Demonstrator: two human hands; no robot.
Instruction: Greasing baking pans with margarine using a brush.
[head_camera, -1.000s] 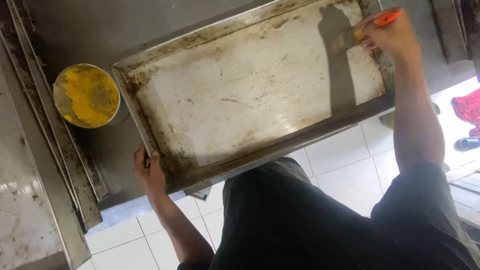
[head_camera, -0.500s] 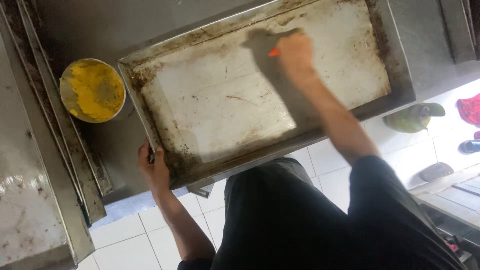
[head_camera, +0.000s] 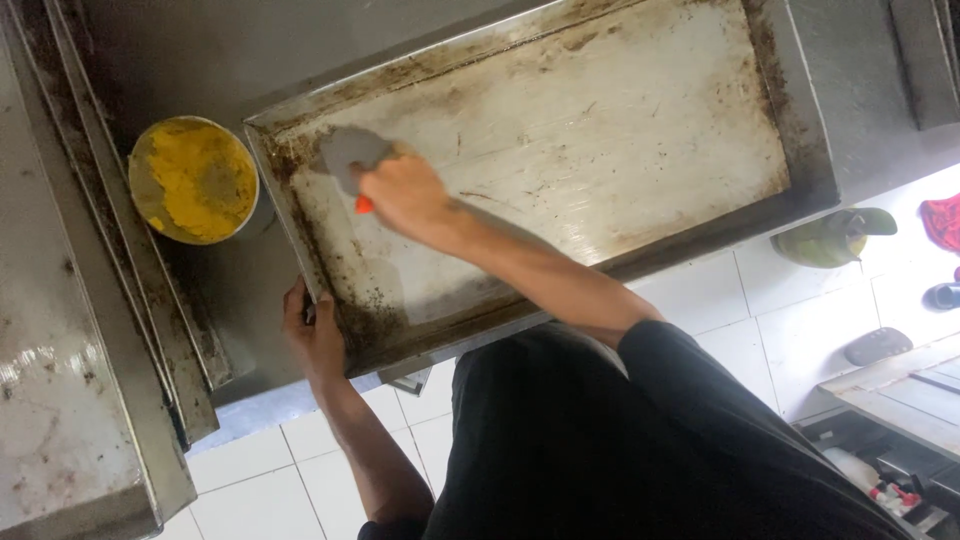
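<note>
A large, stained metal baking tray (head_camera: 620, 150) lies on a steel counter. My left hand (head_camera: 312, 335) grips the tray's near left corner. My right hand (head_camera: 405, 195) is over the tray's left end, closed on a small orange-handled tool (head_camera: 363, 205). Only the tool's orange end shows below my fingers. A grey shadow of the hand falls on the tray just beyond it. Dark burnt residue runs along the tray's left and near edges.
A round tub of yellow paste (head_camera: 195, 180) stands left of the tray. Stacked metal trays (head_camera: 90, 330) lean at the far left. On the white tiled floor to the right sit a green bottle (head_camera: 830, 238), a red cloth (head_camera: 940, 220) and a wooden pallet (head_camera: 900, 390).
My right hand has swept with the orange tool from the tray's far right corner across to its left end. My left hand has stayed on the corner.
</note>
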